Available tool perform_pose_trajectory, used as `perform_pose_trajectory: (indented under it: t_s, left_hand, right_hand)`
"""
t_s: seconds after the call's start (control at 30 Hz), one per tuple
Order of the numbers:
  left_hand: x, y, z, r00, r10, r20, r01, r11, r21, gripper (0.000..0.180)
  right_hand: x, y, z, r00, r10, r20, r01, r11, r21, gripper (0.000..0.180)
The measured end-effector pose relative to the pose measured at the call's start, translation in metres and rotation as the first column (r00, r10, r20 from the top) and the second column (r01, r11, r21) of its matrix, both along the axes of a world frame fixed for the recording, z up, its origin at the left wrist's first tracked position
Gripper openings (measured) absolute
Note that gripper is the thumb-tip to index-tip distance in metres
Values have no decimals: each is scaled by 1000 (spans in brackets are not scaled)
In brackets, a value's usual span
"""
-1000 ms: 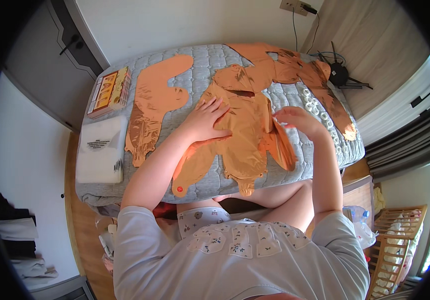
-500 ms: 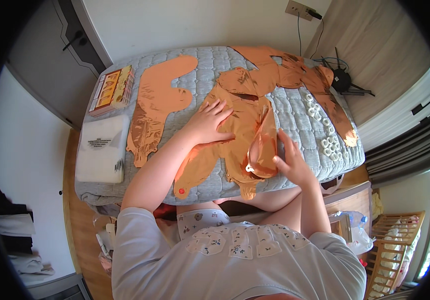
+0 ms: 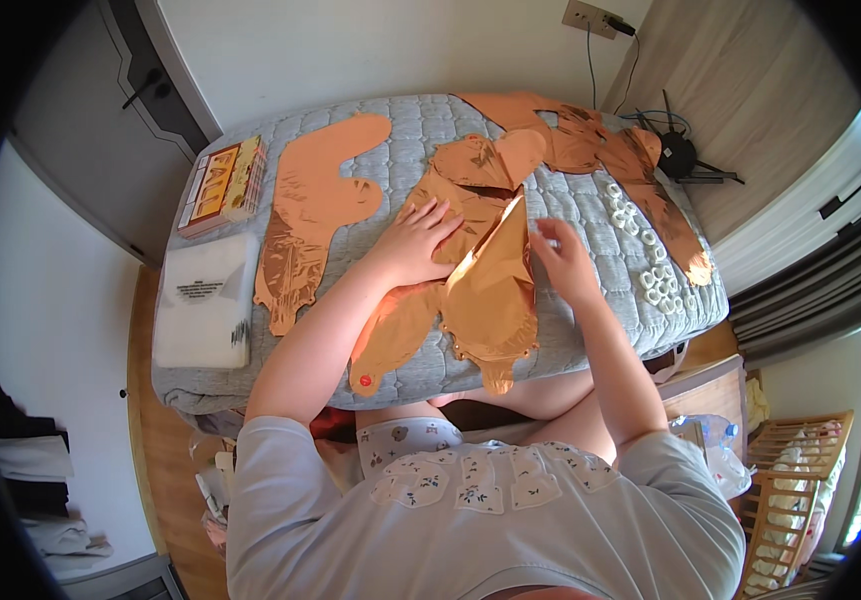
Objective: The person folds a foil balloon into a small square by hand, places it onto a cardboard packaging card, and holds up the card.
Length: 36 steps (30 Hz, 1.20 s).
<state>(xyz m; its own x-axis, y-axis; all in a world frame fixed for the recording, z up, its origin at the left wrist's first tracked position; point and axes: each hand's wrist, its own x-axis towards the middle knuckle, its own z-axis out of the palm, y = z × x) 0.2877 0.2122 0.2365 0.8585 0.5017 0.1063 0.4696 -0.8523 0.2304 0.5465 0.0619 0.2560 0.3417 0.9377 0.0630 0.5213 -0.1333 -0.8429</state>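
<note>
A flat, uninflated copper-coloured foil balloon [image 3: 490, 310] lies in front of me on the quilted mattress. A raised diagonal fold crosses its middle, and a small red dot marks its lower left lobe. My left hand [image 3: 415, 240] rests on the foil with its fingers spread, pressing it down. Just beside the balloon's right edge is my right hand [image 3: 565, 262], its fingers bent and somewhat apart, with no foil visibly gripped. A second flat foil balloon [image 3: 300, 200] lies to the left. Another copper foil piece [image 3: 575, 140] stretches across the far right.
White tape rings [image 3: 655, 275] lie scattered at the right of the mattress [image 3: 410, 130]. A black router [image 3: 680, 155] with antennas stands behind them. At the left are a colourful box [image 3: 220, 185] and a stack of clear plastic bags [image 3: 205, 300]. A wooden crib [image 3: 795, 490] stands lower right.
The loose flap on the balloon's right side has moved over, leaving a diagonal fold. My right hand has shifted up and slightly left, its fingers now more bent. My left hand stays put.
</note>
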Motion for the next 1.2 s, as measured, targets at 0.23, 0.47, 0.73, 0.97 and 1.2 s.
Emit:
perform_pose_trajectory:
  t_s: [0.23,0.47,0.73,0.97,1.2]
  left_hand:
    - [-1,-1,-3,1000,-1,24,1,1000,-4,91]
    - [-3,1,-2,999,-9,36,9,1000,-2,91]
    - [1,0,2,1000,2,17,-2,1000,-17,88]
    - [0,-1,0,1000,6,18,-6,1000,-16,85]
    - [0,0,2,1000,0,7,0,1000,-14,85]
  right_hand:
    - [-5,45,-18,873,97,479,-131,991,36,60]
    - [-17,45,-3,742,133,657,-160,987,-19,56]
    - [2,69,-7,752,119,649,-208,976,61,35]
    - [2,80,-15,716,158,680,-252,967,40,37]
    - [0,82,-16,733,176,657,-233,972,1,48]
